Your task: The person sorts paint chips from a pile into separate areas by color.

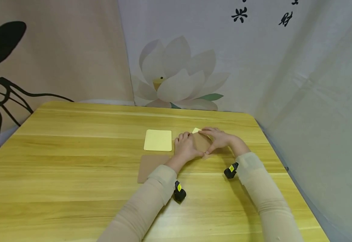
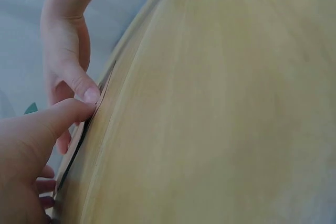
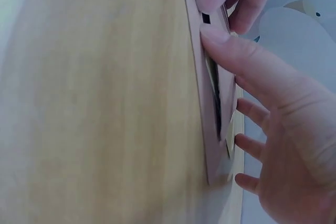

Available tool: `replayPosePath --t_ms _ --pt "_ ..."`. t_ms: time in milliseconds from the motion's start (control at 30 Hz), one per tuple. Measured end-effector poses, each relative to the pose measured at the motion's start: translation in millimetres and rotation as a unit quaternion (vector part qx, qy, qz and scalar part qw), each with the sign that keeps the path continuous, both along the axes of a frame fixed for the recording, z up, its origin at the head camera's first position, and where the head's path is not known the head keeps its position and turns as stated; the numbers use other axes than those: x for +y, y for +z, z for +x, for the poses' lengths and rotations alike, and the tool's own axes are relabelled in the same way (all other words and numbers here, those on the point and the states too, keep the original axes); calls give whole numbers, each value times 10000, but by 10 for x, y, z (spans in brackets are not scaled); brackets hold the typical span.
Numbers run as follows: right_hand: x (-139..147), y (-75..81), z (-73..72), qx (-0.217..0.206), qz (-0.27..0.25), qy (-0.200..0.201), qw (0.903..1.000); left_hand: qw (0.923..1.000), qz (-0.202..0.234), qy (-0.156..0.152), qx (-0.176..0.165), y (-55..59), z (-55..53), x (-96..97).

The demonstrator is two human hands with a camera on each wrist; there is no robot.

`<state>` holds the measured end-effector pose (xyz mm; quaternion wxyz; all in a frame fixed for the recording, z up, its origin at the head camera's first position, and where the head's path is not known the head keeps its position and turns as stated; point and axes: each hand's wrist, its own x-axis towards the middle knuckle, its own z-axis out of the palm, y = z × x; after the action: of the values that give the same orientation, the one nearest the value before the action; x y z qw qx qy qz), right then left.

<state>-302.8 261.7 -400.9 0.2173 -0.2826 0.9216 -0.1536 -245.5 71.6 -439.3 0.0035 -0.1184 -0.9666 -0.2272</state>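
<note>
As I look on from beside the table, two bare hands bend over a brown card (image 1: 201, 142), right of centre in the head view.

Where the card's near edge faces the person, both thumbs meet; the left hand (image 1: 186, 147) grips the card's left side, and the right hand (image 1: 219, 138) pinches its right side between thumb and fingers. From the right wrist, I see a dark gap between brown layers. One corner of a pale yellow piece (image 1: 196, 130) peeks out beyond the card. Just left of the hands lies a yellow card (image 1: 158, 140), with a flat brown square (image 1: 151, 167) below it in the frame, all on a wood-grain table (image 1: 73, 195). Across the top hangs a flower-printed cloth (image 1: 182, 80).
</note>
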Motion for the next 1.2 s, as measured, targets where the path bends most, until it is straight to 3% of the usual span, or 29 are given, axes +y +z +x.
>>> replayPosePath --t_ms 467,1200 --pt "38 -69 65 458 -192 -61 9987 9998 90 -187 -53 45 4 -49" --pt "-33 27 324 1100 -563 -334 9918 9970 228 -690 264 170 33 -232"
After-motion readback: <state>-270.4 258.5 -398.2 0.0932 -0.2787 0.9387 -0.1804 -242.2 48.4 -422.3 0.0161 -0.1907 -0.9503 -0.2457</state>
